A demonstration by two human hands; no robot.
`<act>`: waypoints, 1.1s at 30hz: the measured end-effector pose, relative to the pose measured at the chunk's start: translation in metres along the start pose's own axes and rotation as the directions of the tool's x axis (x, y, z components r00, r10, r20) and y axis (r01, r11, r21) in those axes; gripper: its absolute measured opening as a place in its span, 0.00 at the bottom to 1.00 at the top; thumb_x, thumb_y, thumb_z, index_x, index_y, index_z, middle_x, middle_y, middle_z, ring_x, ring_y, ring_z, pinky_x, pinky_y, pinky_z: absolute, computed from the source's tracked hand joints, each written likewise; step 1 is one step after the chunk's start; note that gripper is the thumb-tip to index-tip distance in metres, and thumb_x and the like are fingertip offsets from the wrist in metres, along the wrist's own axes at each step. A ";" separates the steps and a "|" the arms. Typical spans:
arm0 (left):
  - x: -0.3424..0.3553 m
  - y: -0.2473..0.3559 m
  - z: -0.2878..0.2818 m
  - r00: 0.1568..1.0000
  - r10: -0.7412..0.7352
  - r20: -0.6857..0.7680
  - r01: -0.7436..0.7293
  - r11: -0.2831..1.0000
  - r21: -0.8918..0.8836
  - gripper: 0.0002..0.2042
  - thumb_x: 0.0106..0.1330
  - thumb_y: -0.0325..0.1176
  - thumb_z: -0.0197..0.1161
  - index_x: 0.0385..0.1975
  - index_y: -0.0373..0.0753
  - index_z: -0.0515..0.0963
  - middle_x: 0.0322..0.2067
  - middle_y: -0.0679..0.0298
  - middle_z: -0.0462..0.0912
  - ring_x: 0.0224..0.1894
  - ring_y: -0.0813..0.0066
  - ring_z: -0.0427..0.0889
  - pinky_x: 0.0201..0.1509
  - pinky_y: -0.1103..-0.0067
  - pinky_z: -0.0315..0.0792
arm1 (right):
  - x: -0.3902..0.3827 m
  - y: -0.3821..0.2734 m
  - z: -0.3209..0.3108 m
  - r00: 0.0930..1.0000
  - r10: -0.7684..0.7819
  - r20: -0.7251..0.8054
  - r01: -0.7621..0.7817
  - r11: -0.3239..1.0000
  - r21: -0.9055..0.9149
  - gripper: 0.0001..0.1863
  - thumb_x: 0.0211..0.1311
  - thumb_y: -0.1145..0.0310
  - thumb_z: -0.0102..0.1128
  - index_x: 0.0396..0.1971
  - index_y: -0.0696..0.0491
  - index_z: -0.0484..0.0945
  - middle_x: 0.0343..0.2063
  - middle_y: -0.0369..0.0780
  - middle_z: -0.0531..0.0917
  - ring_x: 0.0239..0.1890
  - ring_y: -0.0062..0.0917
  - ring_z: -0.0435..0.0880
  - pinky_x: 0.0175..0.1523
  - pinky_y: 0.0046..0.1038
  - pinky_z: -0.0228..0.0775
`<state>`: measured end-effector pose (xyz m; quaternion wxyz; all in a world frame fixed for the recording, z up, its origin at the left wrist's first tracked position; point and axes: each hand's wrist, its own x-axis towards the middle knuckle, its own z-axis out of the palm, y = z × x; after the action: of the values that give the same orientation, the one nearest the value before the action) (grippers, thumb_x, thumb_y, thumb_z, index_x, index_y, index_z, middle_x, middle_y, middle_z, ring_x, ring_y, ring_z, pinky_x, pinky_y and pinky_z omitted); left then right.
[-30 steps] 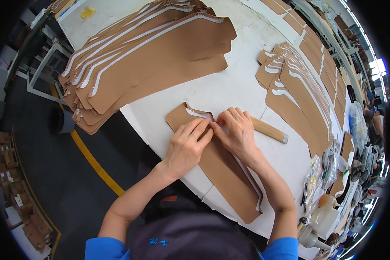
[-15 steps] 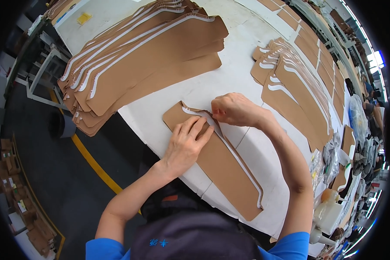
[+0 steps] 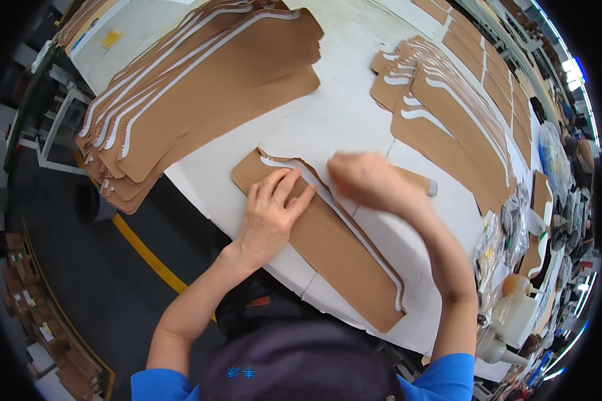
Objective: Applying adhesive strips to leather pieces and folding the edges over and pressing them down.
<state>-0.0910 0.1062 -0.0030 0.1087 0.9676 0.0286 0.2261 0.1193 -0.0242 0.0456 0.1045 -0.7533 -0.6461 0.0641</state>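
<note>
A long brown leather-like piece (image 3: 328, 244) lies slantwise on the white table. A white strip runs along its far right edge, where a narrow margin stands up or folds over. My left hand (image 3: 269, 207) presses on its upper part, fingers spread and flat beside the strip. Just right of that edge, my right hand (image 3: 364, 179) is curled like a fist and blurred by motion; its contents are hidden. A tan bar with a grey end (image 3: 418, 182) shows behind my right wrist. I cannot tell whether it is held or lying there.
Large brown pieces with white strips lie in a fanned stack (image 3: 207, 87) at the far left. A smaller fanned stack (image 3: 448, 134) is at the right. Plastic bags (image 3: 491, 244) and a whitish bottle (image 3: 515, 317) stand near the right edge. The table (image 3: 224, 194) ends at the left above a dark floor.
My right hand has swung and blurred, staying near the piece's edge, and the tan bar has come into sight. The left hand keeps its place on the piece. The whole view has shifted slightly.
</note>
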 end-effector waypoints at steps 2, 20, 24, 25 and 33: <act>-0.001 0.000 -0.003 1.000 -0.001 0.011 0.001 1.000 -0.014 0.22 0.64 0.23 0.64 0.59 0.45 0.85 0.63 0.56 0.77 0.66 0.57 0.75 0.61 0.64 0.71 | 0.002 0.031 -0.025 0.982 0.080 -0.173 -0.110 0.979 -0.172 0.04 0.56 0.76 0.62 0.30 0.56 0.76 0.32 0.42 0.83 0.38 0.40 0.85 0.35 0.41 0.77; 0.007 0.048 0.000 1.000 0.018 0.022 -0.014 0.988 -0.151 0.19 0.63 0.21 0.67 0.56 0.34 0.83 0.57 0.59 0.82 0.62 0.57 0.79 0.65 0.61 0.73 | -0.074 0.011 0.011 0.957 0.251 -0.148 -0.108 0.778 0.619 0.20 0.66 0.63 0.67 0.52 0.59 0.77 0.45 0.49 0.81 0.44 0.45 0.86 0.46 0.40 0.78; 0.002 0.047 -0.002 1.000 0.002 0.015 0.001 0.987 -0.159 0.20 0.59 0.19 0.67 0.54 0.37 0.86 0.58 0.57 0.83 0.64 0.54 0.79 0.67 0.58 0.75 | -0.045 -0.013 0.008 0.916 0.399 -0.028 -0.310 0.752 0.581 0.21 0.65 0.54 0.73 0.37 0.59 0.78 0.26 0.50 0.84 0.30 0.44 0.85 0.37 0.41 0.75; 0.002 0.047 -0.001 1.000 0.004 0.009 -0.003 0.987 -0.161 0.21 0.58 0.18 0.67 0.53 0.38 0.87 0.58 0.57 0.83 0.64 0.54 0.79 0.67 0.57 0.75 | -0.039 -0.014 0.010 0.916 0.399 -0.027 -0.310 0.751 0.583 0.21 0.65 0.54 0.73 0.37 0.59 0.78 0.26 0.50 0.84 0.30 0.44 0.85 0.37 0.41 0.75; 0.001 0.049 0.000 0.999 0.021 0.034 -0.017 0.993 -0.118 0.21 0.60 0.22 0.64 0.55 0.38 0.86 0.60 0.53 0.81 0.66 0.53 0.77 0.70 0.55 0.73 | -0.018 -0.001 0.022 0.995 0.103 0.013 -0.098 0.891 0.444 0.13 0.57 0.64 0.70 0.26 0.59 0.79 0.20 0.50 0.83 0.27 0.48 0.84 0.34 0.46 0.74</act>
<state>-0.0899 0.0584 0.0087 0.1639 0.9636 0.0039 0.2112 0.1103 -0.0402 0.0242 0.2734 -0.7423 -0.5743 0.2108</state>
